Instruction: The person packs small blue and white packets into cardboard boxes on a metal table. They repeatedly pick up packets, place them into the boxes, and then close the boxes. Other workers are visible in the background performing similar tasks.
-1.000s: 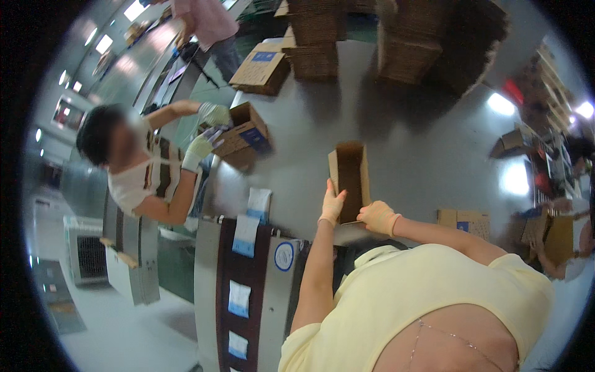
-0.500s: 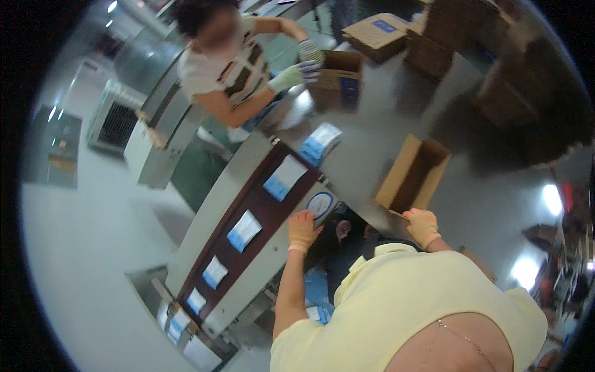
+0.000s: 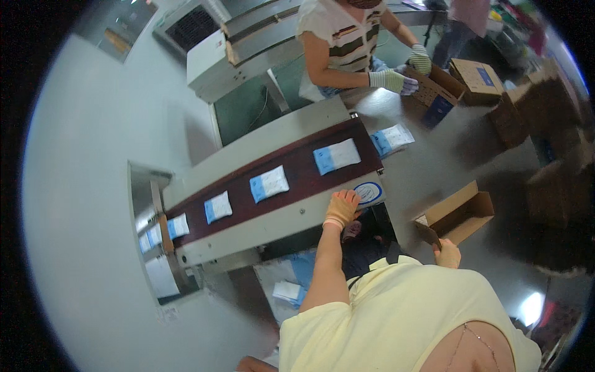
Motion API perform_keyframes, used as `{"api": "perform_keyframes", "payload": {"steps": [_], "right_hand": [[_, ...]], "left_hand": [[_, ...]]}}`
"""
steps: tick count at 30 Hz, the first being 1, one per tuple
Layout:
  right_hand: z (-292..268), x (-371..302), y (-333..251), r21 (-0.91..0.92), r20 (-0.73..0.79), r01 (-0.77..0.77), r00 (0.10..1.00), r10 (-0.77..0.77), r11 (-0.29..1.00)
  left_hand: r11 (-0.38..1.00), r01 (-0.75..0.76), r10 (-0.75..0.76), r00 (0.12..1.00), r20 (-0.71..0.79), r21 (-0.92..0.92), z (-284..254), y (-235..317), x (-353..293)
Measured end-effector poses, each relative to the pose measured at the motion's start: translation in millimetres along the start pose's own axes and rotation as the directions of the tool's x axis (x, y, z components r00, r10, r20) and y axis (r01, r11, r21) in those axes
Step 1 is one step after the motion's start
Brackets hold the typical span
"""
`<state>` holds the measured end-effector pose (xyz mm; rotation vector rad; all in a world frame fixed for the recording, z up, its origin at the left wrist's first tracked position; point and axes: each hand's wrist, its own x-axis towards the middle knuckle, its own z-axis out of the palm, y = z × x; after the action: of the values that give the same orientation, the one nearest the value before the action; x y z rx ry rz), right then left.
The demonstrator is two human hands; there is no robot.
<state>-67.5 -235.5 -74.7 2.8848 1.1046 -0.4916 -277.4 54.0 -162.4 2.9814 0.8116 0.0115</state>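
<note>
My left hand [image 3: 342, 208], in a peach-coloured glove, lies on the pale side rail of a conveyor [image 3: 297, 212], beside a round blue-rimmed sticker [image 3: 367, 193]. Its fingers rest over the rail and hold nothing. My right hand [image 3: 447, 254] is closed on the near flap of an open cardboard box [image 3: 455, 217], which sits tilted in view on the grey surface. The inside of the box shows no contents. On the dark red belt lies a row of blue-and-white packets [image 3: 269, 183]. More packets [image 3: 392, 140] are stacked just past the belt's end.
Across the conveyor, a co-worker's gloved hands [image 3: 396, 80] are at another open cardboard box [image 3: 434, 93]. A closed carton [image 3: 476, 82] stands behind it, with more brown cartons [image 3: 545, 99] at far right. Below the conveyor, packets [image 3: 288, 291] lie on blue material.
My view has turned, so the conveyor lies flatter across the picture and everything has shifted. My left hand stays on the rail and my right hand keeps hold of the box flap.
</note>
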Motion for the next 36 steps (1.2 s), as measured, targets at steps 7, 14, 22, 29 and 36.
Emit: {"api": "perform_keyframes", "payload": {"steps": [7, 14, 22, 29, 36], "right_hand": [[7.4, -1.7, 32.5, -0.020, 0.114, 0.042, 0.993, -0.040, 0.999], [4.7, 2.8, 20.0, -0.040, 0.091, 0.011, 0.996, -0.008, 0.999], [12.1, -0.3, 7.1, 0.016, -0.067, -0.037, 0.997, 0.038, 0.999], [15.6, -5.4, 2.7, 0.078, -0.106, -0.038, 0.993, 0.047, 0.996], [13.0, -1.5, 3.3, 0.122, -0.131, 0.008, 0.991, 0.008, 0.993]], "left_hand": [[0.991, 0.119, -0.121, 0.992, -0.030, -0.059, 0.9, 18.3, 6.9], [0.991, 0.122, -0.125, 0.990, -0.058, -0.055, 7.5, 17.8, 5.0], [0.987, 0.132, -0.133, 0.991, -0.006, -0.092, -2.4, 18.6, 4.9], [0.991, 0.107, -0.116, 0.987, -0.111, -0.084, 16.3, 18.1, 5.0], [0.983, 0.174, -0.172, 0.984, 0.052, -0.050, -11.4, 24.6, 13.7]]}}
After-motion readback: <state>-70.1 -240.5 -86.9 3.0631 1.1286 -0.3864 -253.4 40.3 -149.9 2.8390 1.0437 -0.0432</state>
